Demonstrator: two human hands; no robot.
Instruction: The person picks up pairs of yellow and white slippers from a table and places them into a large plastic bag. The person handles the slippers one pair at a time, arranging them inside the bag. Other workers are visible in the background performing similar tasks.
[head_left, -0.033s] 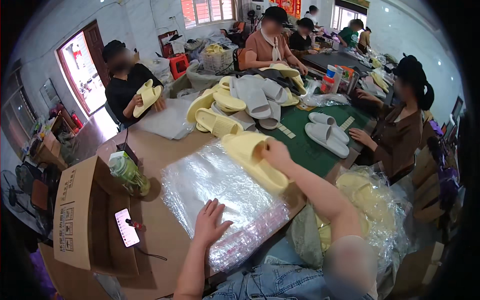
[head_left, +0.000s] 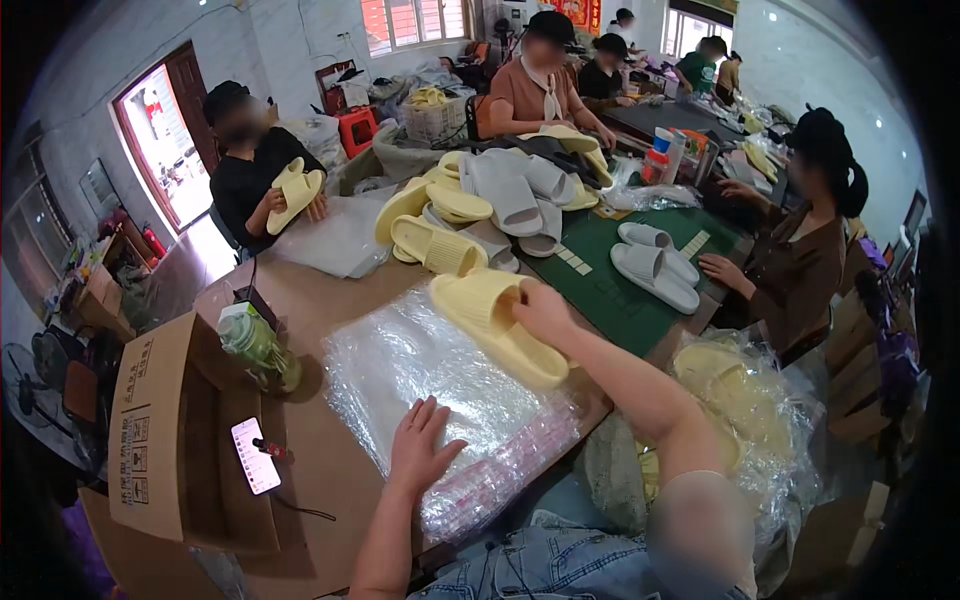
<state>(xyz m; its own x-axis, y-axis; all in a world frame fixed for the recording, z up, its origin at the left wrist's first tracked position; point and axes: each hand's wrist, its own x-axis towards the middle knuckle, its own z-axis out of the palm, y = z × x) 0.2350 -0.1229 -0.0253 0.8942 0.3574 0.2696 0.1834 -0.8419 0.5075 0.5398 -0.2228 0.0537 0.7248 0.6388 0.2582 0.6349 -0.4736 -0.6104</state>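
My right hand (head_left: 545, 310) grips a pale yellow slide slipper (head_left: 495, 325) and holds it over the far edge of a stack of clear plastic bags (head_left: 440, 385) on the brown table (head_left: 320, 290). My left hand (head_left: 425, 445) lies flat on the near part of that stack, fingers spread, holding nothing. Beyond the bags a heap of yellow and grey slippers (head_left: 480, 200) covers the middle of the table.
An open cardboard box (head_left: 170, 430) stands at my left, with a phone (head_left: 255, 455) and a green bottle (head_left: 255, 345) beside it. A plastic sack of yellow slippers (head_left: 740, 400) sits at my right. A pair of white slippers (head_left: 655, 265) lies on a green mat (head_left: 600, 290). Several co-workers sit around the table.
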